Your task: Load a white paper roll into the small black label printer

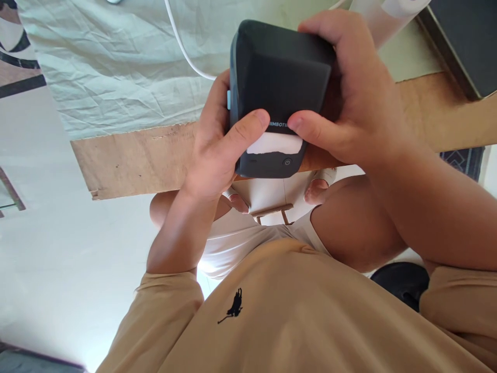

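Both of my hands hold a small dark grey label printer (277,77) above the edge of a wooden table (135,160). My left hand (217,150) grips its left side, thumb lying across the front near the printed brand name. My right hand (349,98) wraps over the top and right side, thumb meeting the left thumb at the front. A white strip of label paper (275,145) shows in the slot just under the thumbs. A round power button (287,162) sits below the slot.
A wrinkled pale green cloth (116,62) covers the table's far part, with a white cable (182,46) lying across it. A dark flat object (462,41) sits at the top right. Below are my tan shirt (291,311), white shorts and bare knees.
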`<act>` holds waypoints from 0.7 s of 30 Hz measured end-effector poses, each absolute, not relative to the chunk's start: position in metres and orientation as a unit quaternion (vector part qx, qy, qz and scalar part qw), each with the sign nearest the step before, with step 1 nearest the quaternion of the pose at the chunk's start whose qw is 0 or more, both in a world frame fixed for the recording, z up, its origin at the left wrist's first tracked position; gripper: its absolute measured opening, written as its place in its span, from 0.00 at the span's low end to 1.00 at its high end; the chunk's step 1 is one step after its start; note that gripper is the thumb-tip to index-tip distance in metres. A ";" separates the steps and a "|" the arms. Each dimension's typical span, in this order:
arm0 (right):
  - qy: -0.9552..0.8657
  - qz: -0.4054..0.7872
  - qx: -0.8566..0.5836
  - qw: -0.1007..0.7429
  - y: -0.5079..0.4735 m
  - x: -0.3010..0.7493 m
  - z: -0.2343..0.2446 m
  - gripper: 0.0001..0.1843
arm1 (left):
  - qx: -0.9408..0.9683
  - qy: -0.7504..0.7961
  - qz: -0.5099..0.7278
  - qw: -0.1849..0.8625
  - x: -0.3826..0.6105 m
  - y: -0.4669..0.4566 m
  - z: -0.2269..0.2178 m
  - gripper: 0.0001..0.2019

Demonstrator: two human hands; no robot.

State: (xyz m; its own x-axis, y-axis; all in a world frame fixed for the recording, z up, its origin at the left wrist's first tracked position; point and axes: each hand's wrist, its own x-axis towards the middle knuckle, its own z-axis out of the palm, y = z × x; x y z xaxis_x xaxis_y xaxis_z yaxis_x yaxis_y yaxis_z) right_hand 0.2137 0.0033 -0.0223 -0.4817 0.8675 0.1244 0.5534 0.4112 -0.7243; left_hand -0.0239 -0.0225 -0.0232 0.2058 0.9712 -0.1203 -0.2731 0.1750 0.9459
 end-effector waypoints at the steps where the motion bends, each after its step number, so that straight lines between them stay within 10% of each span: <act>1: -0.802 0.305 -0.447 0.253 0.003 0.214 -0.022 0.60 | 0.426 0.408 0.482 0.648 -0.024 -0.023 -0.023 0.15; 15: -0.839 0.239 -0.380 0.306 -0.008 0.219 -0.024 0.52 | 0.437 0.411 0.568 0.563 0.001 -0.012 -0.022 0.34; 21: -0.842 0.253 -0.391 0.274 -0.012 0.217 -0.016 0.49 | 0.377 0.409 0.541 0.631 0.004 -0.026 -0.022 0.27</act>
State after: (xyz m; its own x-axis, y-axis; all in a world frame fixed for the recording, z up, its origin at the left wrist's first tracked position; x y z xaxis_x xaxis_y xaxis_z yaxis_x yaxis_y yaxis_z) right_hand 0.2168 -0.0120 -0.0164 -0.5444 0.7961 0.2643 0.5184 0.5670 -0.6402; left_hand 0.0037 -0.0260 -0.0219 0.0818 0.9907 -0.1084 -0.3745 0.1314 0.9179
